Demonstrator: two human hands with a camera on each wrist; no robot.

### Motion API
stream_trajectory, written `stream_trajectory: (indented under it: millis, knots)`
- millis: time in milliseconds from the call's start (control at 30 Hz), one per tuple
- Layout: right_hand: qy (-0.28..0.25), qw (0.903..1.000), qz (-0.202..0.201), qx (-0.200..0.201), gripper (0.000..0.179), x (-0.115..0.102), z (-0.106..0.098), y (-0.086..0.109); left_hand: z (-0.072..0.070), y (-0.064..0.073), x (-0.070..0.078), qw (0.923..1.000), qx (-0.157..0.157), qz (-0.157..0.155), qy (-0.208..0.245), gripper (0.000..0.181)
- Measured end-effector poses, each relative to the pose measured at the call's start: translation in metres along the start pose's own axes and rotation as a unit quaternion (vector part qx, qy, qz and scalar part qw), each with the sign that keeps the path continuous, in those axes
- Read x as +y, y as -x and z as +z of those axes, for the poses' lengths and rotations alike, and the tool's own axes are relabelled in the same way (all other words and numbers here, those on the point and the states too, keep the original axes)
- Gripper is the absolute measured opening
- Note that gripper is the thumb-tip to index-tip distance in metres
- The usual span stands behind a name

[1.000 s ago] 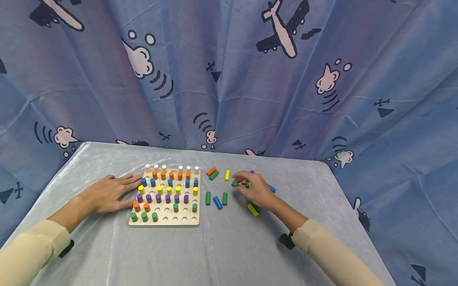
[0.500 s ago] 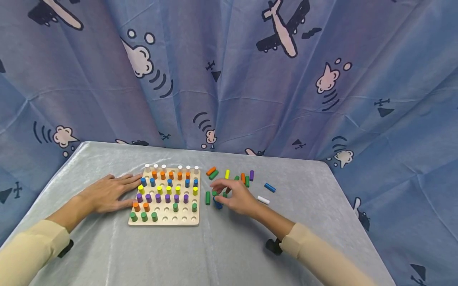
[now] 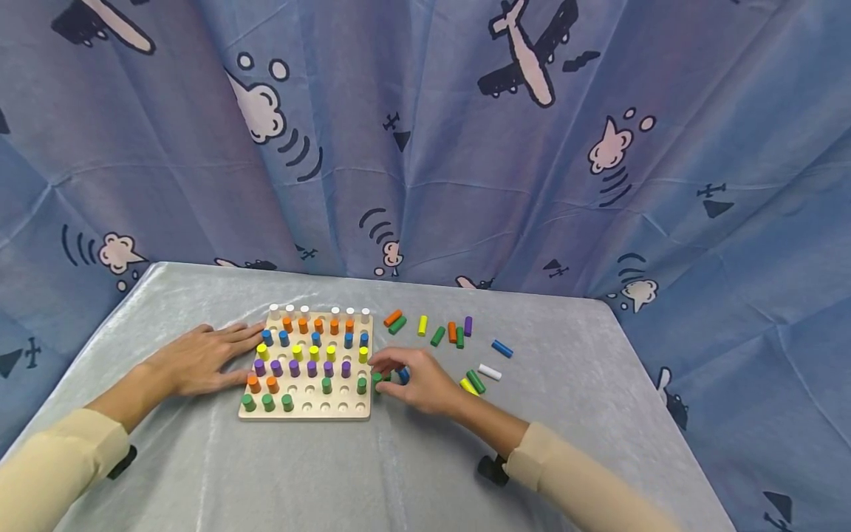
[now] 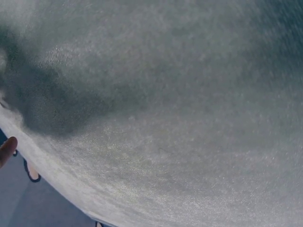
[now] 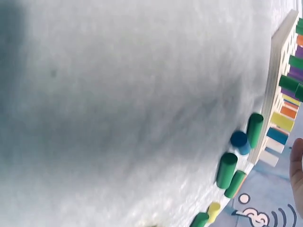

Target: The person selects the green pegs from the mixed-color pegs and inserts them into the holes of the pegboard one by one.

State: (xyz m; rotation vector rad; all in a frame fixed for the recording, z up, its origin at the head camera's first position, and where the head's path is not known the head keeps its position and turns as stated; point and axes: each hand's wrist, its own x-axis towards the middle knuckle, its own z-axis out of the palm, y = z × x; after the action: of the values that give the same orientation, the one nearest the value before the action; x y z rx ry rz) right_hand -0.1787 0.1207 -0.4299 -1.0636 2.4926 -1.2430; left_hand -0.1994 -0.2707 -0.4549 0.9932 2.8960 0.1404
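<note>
A pale wooden pegboard stands left of centre on the table in the head view, with rows of coloured pegs upright in it. My left hand lies with fingers spread against the board's left edge. Beside the right edge, my right hand pinches a green peg between thumb and fingers. A blue peg lies partly hidden under that hand. In the right wrist view a green peg lies near the board, and a finger shows at the right edge.
Loose pegs lie right of the board, among them a yellow peg, a purple peg, a white peg and a blue peg. Grey cloth covers the table. A patterned blue curtain hangs behind it.
My right hand has moved left from the loose pegs to the board's right edge, carrying a green peg. The white, green and yellow pegs it covered are visible again. My left hand stays put.
</note>
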Motion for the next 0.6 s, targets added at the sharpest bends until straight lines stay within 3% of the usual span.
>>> stream_trajectory:
  millis: [600]
  knots:
    - [0.013, 0.9999, 0.003, -0.006, 0.033, -0.001, 0.023, 0.0, -0.001, 0.0, 0.001, 1.0, 0.0, 0.004, -0.004, 0.073]
